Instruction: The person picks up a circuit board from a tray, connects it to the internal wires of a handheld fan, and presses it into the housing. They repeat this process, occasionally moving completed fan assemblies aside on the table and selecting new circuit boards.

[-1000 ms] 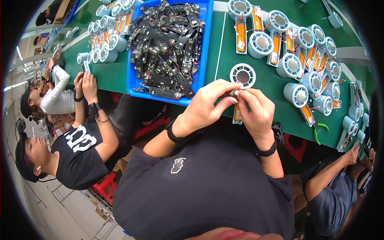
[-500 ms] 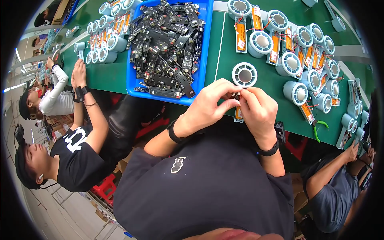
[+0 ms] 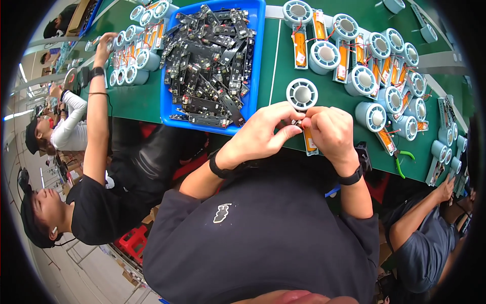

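My left hand [image 3: 263, 133] and my right hand [image 3: 331, 134] meet over a light-blue handheld fan body [image 3: 302, 94] at the table's near edge. Its round grilled head faces up beyond my fingers. Below them shows the orange battery [image 3: 310, 142] in its handle. Between the left thumb and forefinger is a small white-tipped part [image 3: 297, 122], too small to name. The right fingers are closed in a pinch right beside it; what they grip is hidden. The middle of the handle lies behind my hands.
A blue tray [image 3: 260, 55] heaped with black circuit-board strips [image 3: 202, 76] stands to the left. Several fan bodies [image 3: 363, 80] with orange batteries and red wires crowd the right. Green-handled cutters [image 3: 400, 163] lie near the edge. Co-workers [image 3: 91, 202] sit on both sides.
My right hand has turned, its fingers curling closer together. The fan body has shifted slightly, showing more of its battery. At left, a co-worker's arm has reached out across the table.
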Action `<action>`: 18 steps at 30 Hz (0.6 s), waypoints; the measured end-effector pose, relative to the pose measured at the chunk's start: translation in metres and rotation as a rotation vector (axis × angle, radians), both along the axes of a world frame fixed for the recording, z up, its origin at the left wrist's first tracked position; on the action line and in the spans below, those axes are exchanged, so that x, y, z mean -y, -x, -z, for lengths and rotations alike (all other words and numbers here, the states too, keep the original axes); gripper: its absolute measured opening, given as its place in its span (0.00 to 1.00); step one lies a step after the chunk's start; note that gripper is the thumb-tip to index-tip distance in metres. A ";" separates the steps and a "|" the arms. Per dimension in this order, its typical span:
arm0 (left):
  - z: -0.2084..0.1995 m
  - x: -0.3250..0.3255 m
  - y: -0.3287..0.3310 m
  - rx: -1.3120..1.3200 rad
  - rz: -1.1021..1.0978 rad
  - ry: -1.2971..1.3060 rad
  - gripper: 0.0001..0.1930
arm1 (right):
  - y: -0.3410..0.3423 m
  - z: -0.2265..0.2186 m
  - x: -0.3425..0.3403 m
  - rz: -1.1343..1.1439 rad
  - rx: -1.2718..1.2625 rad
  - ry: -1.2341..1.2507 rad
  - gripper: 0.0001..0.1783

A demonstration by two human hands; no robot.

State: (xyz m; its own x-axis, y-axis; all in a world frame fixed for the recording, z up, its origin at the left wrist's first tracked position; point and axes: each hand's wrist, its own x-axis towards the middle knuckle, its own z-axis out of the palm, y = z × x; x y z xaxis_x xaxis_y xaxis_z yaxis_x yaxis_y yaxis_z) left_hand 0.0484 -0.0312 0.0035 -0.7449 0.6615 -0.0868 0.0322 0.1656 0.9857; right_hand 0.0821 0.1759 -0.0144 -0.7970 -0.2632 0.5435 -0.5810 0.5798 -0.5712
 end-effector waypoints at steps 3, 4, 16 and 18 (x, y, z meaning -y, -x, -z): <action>-0.008 0.001 0.001 0.029 0.001 0.038 0.12 | 0.001 0.004 -0.006 0.006 -0.022 -0.057 0.13; -0.013 0.004 0.003 -0.013 0.011 0.084 0.13 | 0.001 0.004 -0.007 0.008 -0.030 -0.085 0.11; -0.023 -0.005 -0.012 0.089 0.083 -0.037 0.23 | -0.027 -0.049 -0.022 -0.094 0.845 0.076 0.13; -0.037 -0.005 -0.004 -0.154 0.161 0.100 0.25 | -0.024 -0.046 -0.028 -0.090 0.859 0.085 0.12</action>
